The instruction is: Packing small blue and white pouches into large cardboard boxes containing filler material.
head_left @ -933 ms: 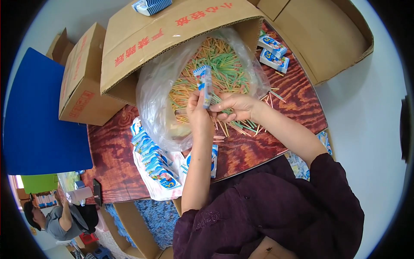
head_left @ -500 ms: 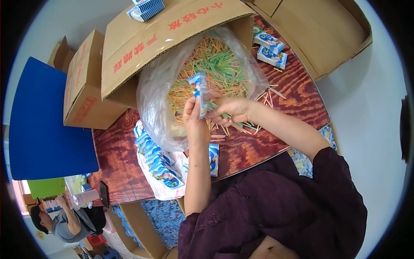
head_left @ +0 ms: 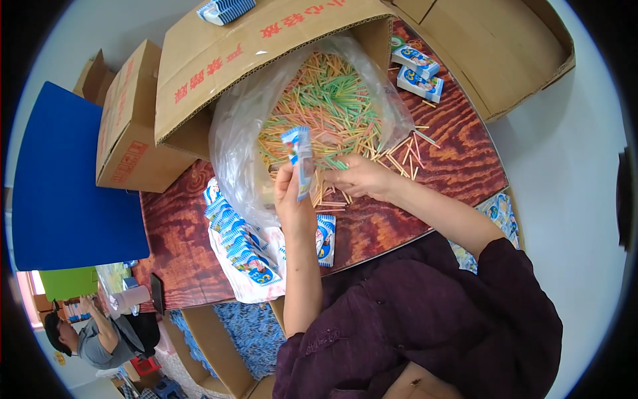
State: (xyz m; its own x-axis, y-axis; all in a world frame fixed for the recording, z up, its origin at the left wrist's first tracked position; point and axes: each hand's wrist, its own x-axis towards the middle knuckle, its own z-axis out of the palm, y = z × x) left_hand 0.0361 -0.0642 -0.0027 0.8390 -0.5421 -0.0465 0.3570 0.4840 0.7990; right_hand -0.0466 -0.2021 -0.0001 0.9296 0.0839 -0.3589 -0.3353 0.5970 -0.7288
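My left hand (head_left: 290, 194) pinches a small blue-and-white packet (head_left: 297, 147) upright, its side partly see-through. Close on its right, my right hand (head_left: 362, 178) has its fingers curled round a few thin green sticks (head_left: 335, 163). Beyond both hands, a clear plastic bag (head_left: 240, 143) lies with its mouth open towards me, full of thin sticks (head_left: 339, 93) in green, yellow and pink. The bag sits in a cardboard box (head_left: 266, 40) turned on its side. Loose sticks (head_left: 404, 156) are strewn on the table right of the bag.
A row of packets (head_left: 234, 234) lies on a white sheet left of my left forearm, on the red wood-grained table (head_left: 179, 223). More packets (head_left: 420, 83) lie at the far right. Around stand an open carton (head_left: 492, 60), a blue panel (head_left: 76, 179) and a seated person (head_left: 100, 339).
The packet has tipped slightly and moved a little left in my left hand. My right hand has shifted a little away from it, right and upward, with the sticks.
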